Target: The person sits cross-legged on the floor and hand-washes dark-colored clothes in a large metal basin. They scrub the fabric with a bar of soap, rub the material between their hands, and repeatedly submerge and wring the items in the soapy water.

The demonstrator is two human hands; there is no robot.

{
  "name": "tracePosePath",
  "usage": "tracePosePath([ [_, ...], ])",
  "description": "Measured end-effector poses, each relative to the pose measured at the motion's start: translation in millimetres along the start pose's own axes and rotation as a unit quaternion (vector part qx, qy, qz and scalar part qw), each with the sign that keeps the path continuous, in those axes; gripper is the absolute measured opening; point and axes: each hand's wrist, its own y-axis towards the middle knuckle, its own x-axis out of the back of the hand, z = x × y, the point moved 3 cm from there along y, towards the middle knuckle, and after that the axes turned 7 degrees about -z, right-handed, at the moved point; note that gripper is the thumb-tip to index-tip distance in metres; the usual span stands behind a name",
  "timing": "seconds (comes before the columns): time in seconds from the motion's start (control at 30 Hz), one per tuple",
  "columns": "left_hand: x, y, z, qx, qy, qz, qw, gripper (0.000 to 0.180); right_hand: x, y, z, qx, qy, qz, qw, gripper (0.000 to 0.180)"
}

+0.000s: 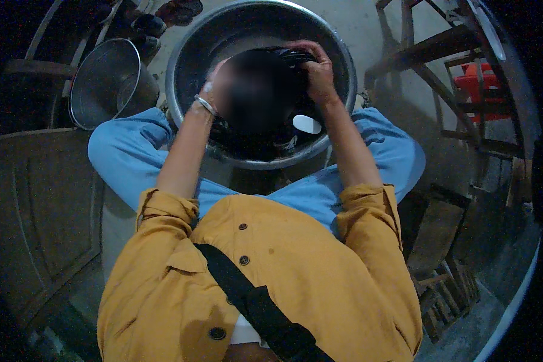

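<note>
Dark cloth point(271, 99) between both hands point(213, 84) point(320, 75); plain white oval point(306, 124) nearby.

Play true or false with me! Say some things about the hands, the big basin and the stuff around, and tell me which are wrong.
1. The left hand and right hand reach into the round basin. True.
2. The white bangle is on the right arm. False: it is on the left.
3. A white oval thing is in the basin. True.
4. The grey pail stands right of the basin. False: it stands left.
5. The trousers are red. False: they are blue.
</note>
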Motion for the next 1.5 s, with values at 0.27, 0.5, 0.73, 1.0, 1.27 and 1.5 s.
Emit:
tracePosePath([
  [0.27,-30,-33,37,0.048,-0.074,-0.062,0.994,0.036,-96,-100,-11,0.376,-0.523,0.228,0.730,0.016],
  [0.5,-46,-37,46,-0.084,0.039,0.032,0.995,0.034,-83,-80,-21,0.404,-0.475,0.083,0.778,0.023],
  [0.73,-45,-31,22,0.067,0.028,0.008,0.997,0.026,-24,-21,-27,0.083,-0.515,-0.026,0.853,0.043],
  [1.0,-14,-11,-1,0.045,0.201,0.180,0.962,0.035,-29,-24,-9,-0.100,-0.283,0.225,0.927,0.037],
  [1.27,-36,-29,-62,0.162,-0.083,0.145,0.973,0.025,71,-3,-88,-0.176,-0.338,0.278,0.882,0.043],
  [1.5,-28,-22,13,0.186,-0.094,0.034,0.977,0.039,18,-13,-5,-0.088,-0.099,-0.002,0.991,0.032],
])
